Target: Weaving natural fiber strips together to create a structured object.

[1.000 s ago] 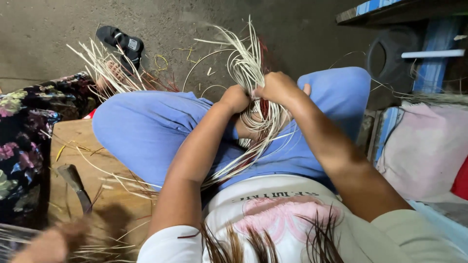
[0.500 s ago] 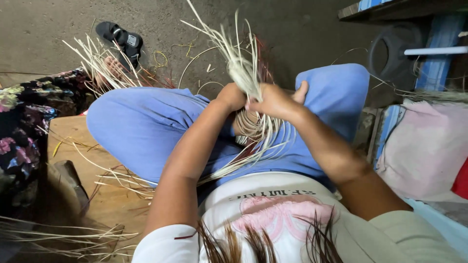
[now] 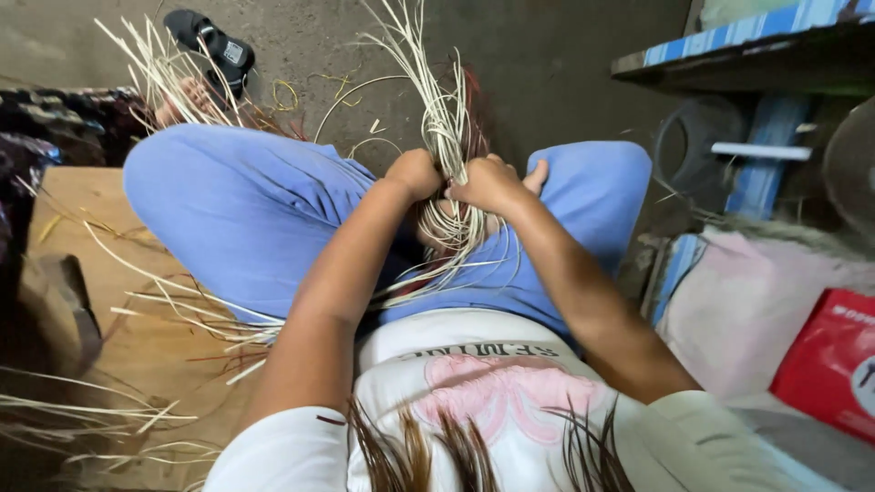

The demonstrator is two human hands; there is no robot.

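Observation:
I sit with legs crossed in blue trousers (image 3: 246, 200). Both hands meet over my lap around a bundle of pale straw strips (image 3: 445, 118). My left hand (image 3: 415, 173) is a closed fist gripping the bundle from the left. My right hand (image 3: 492, 182) clamps the same bundle from the right, thumb sticking out. The strips fan upward above the hands and loop down in a tangle onto my lap below them. How the strips cross inside the hands is hidden.
Loose straw strips (image 3: 155, 64) lie on the floor at upper left, beside a black sandal (image 3: 214, 41). A wooden board (image 3: 128, 337) lies at left, a blue-edged bench (image 3: 747, 46) at upper right, pink cloth (image 3: 756, 310) and a red box (image 3: 829, 364) at right.
The view has shifted; my hands stay together on the bundle and the upright strips have swung slightly. Another person's hand seen at lower left a second ago is gone.

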